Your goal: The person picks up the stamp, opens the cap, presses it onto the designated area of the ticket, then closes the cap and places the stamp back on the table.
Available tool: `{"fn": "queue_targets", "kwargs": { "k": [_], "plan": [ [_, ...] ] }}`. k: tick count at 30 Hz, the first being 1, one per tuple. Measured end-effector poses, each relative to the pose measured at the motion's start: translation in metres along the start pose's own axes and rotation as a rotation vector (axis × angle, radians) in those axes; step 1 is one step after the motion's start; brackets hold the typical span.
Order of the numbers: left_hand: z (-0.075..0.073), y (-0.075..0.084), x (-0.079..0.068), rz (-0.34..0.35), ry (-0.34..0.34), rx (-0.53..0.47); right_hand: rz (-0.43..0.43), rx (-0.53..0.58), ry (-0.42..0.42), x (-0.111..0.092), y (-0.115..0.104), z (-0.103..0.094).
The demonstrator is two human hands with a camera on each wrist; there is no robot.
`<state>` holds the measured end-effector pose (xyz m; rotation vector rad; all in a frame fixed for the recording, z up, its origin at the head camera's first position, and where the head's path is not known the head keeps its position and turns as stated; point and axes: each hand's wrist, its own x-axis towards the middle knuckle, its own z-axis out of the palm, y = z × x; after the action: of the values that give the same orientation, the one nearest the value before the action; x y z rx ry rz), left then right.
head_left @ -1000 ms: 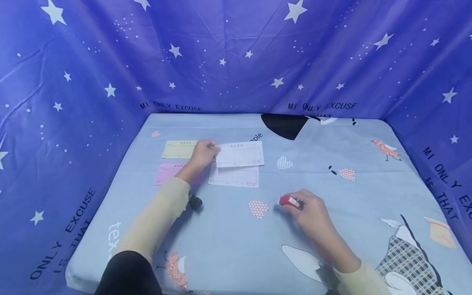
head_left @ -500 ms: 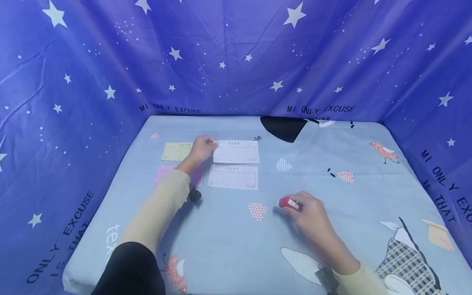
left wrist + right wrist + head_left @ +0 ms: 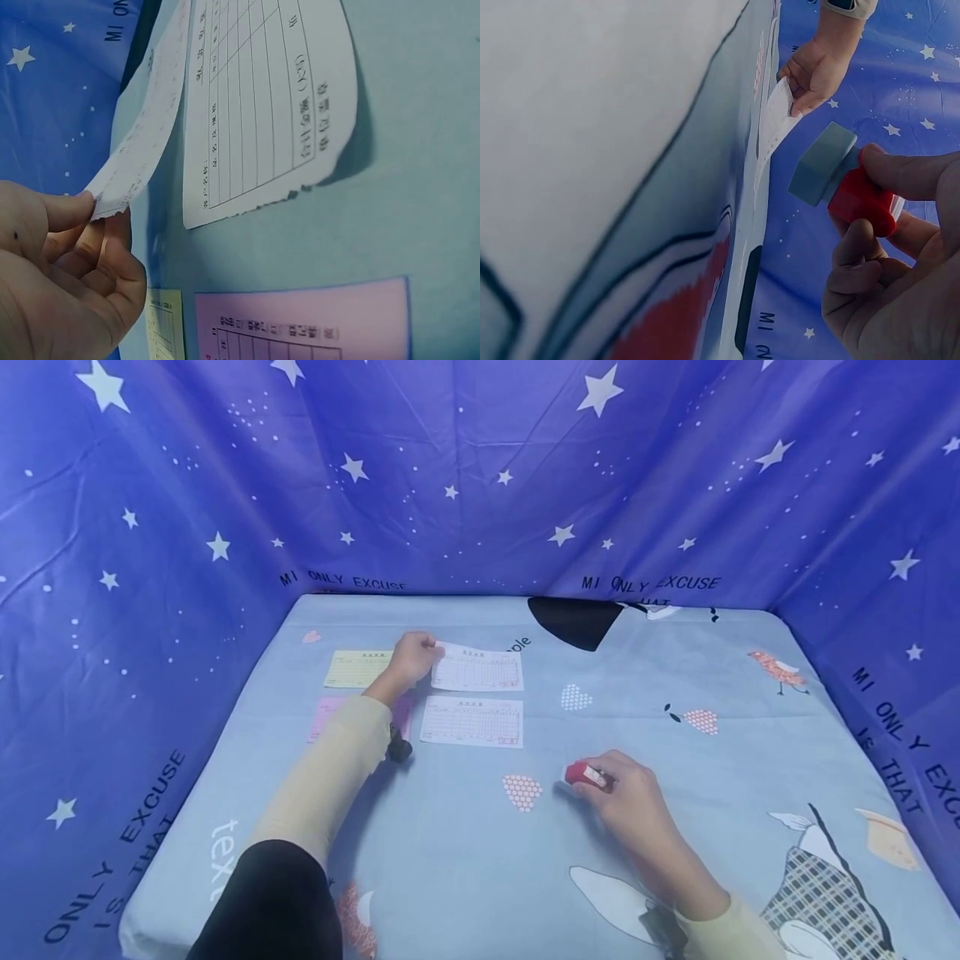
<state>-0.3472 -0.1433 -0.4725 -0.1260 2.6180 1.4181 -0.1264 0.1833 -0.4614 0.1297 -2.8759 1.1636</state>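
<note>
My left hand (image 3: pixel 414 658) pinches the left edge of a white receipt slip (image 3: pixel 480 668) between thumb and fingers. In the left wrist view this held slip (image 3: pixel 146 142) curves upward from the bedding at the pinched end. Just nearer lies a second white receipt slip (image 3: pixel 472 722), printed with a grid. A yellow slip (image 3: pixel 352 669) and a pink slip (image 3: pixel 324 717) sit to the left, partly covered by the hand and sleeve. My right hand (image 3: pixel 630 793) holds a small red stamp (image 3: pixel 862 199) with a pale, see-through cap (image 3: pixel 821 165), apart from the papers.
The slips lie on a padded surface (image 3: pixel 450 827) with a light blue printed cover. Blue curtains (image 3: pixel 480 460) with stars enclose the back and both sides. A dark wrist camera (image 3: pixel 400 747) hangs below the left forearm.
The white slip in my left hand has come down and slightly left, from overlapping the nearer white slip to lying just beyond it. The right hand keeps its place with the stamp.
</note>
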Motion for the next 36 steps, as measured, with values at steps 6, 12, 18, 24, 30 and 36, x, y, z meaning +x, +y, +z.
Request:
{"fn": "queue_targets", "kwargs": {
  "k": [6,12,18,24,30,36],
  "plan": [
    [-0.002,0.0,-0.001,0.02,-0.006,0.043,0.005,0.003,-0.007,0.0,0.001,0.003],
    [-0.002,-0.006,0.001,0.007,-0.007,0.113,0.026,-0.009,-0.03,0.0,0.003,0.005],
    [-0.006,-0.004,0.003,-0.011,-0.03,0.137,0.025,-0.005,-0.036,0.003,0.006,0.006],
    [-0.014,-0.002,0.004,-0.016,-0.034,0.134,-0.006,-0.003,-0.015,0.005,0.007,0.005],
    [-0.023,-0.006,0.003,-0.035,-0.035,0.098,-0.003,-0.006,-0.017,0.007,0.006,0.005],
    [-0.031,-0.013,0.0,-0.03,0.011,0.123,0.012,-0.007,-0.031,0.008,0.006,0.005]
  ]
}}
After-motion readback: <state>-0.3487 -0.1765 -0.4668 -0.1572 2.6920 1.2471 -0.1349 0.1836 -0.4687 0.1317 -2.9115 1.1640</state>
